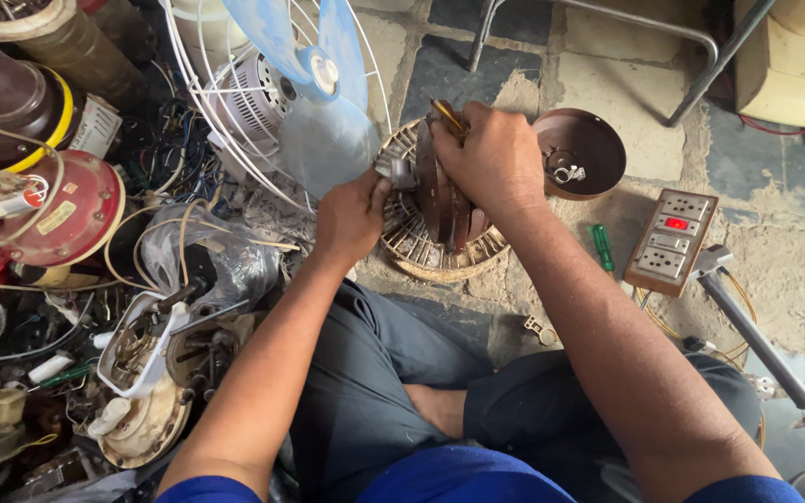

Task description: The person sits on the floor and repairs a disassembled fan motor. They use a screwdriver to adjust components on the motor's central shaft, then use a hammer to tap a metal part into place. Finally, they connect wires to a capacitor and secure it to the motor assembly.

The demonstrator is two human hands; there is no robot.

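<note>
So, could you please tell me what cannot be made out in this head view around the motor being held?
- Tool tip: the right hand covers all but the yellow-striked handle end.
- Motor front face: hidden by both hands, turned edge-on.
- Left hand fingers: what they pinch is too small to tell.
- Brown bowl-shaped cover: small metal parts inside too small to identify.
- Pedestal fan: cut off by the top edge.

sleeves: short, bright blue, ended above the elbows
forearms: bare, no watch or bands
left hand: no glove, no rings
right hand: same, bare
trousers: grey-blue, kinda creased
feet: looked bare
</note>
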